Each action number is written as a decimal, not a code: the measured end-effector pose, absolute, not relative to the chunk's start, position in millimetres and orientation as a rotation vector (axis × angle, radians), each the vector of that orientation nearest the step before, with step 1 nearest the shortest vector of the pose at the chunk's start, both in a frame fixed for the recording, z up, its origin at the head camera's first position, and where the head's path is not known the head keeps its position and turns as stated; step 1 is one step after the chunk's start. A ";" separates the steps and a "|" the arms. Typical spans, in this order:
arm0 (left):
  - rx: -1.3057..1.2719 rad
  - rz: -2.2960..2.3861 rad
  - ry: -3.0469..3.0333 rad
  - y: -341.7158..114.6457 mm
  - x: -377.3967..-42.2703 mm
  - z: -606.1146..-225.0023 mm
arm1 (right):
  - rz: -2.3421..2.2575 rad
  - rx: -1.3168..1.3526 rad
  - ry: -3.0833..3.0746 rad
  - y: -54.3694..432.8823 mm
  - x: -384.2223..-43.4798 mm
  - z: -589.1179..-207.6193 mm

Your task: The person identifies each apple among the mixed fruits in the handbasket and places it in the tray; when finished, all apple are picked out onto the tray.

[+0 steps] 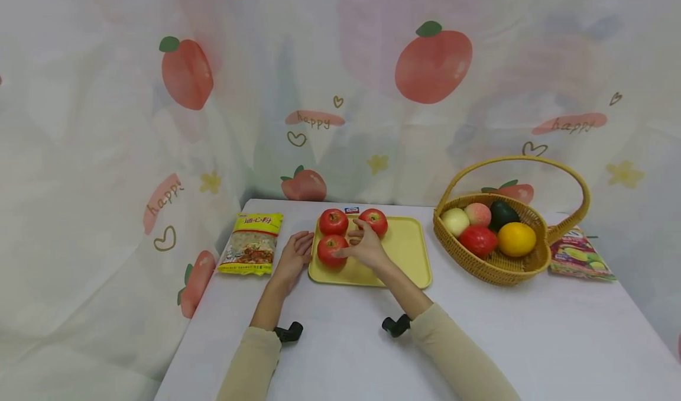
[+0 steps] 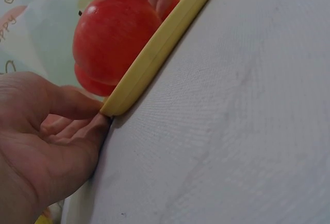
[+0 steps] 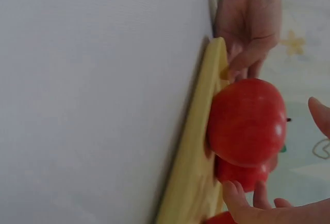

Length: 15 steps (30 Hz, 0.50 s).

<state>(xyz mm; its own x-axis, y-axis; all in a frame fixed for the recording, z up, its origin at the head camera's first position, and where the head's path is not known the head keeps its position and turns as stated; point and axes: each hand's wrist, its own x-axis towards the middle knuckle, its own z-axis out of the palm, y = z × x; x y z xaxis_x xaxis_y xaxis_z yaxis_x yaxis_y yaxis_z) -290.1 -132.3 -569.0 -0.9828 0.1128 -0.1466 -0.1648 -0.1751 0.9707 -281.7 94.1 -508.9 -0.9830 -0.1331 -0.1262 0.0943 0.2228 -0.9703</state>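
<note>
Because the three apples (image 1: 333, 221) sit loose on the yellow tray (image 1: 407, 252), two along its left side and one near its far edge, a tug from the left hand (image 1: 294, 255) could set them rolling, and a brush by the right hand (image 1: 370, 251) could push one off. The left hand rests at the tray's left edge, palm inward, though whether its fingers pinch it I cannot tell; the right hand reaches in with fingers spread wide, holding nothing
</note>
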 end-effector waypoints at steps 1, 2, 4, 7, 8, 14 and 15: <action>-0.056 2.281 1.889 -132.7 -289.7 -568.8 | -1.860 -0.041 2.298 96.4 -281.3 -505.3; -0.056 2.282 1.890 -133.1 -289.4 -568.4 | -1.868 -0.047 2.290 98.6 -281.2 -501.6; -0.056 2.285 1.887 -133.7 -288.8 -567.6 | -1.876 -0.063 2.288 104.1 -280.7 -493.8; -0.054 2.288 1.885 -134.4 -288.3 -566.9 | -1.864 -0.078 2.308 113.7 -279.3 -481.4; -0.060 2.288 1.884 -134.4 -288.2 -566.7 | -1.857 -0.085 2.316 117.4 -278.9 -477.4; -0.019 2.302 1.879 -133.1 -289.0 -569.0 | -1.841 -0.098 2.336 143.5 -274.9 -459.2; -0.016 2.304 1.880 -132.8 -288.9 -569.4 | -1.843 -0.098 2.335 148.0 -274.1 -456.7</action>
<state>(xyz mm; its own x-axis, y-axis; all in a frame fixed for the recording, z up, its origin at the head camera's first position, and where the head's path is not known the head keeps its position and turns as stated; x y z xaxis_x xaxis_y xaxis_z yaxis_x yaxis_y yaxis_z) -288.9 -132.8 -569.4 -0.9858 0.1228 -0.1144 -0.1367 -0.1920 0.9718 -274.1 148.0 -456.7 -0.9843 -0.1531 -0.0879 0.0500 0.2361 -0.9704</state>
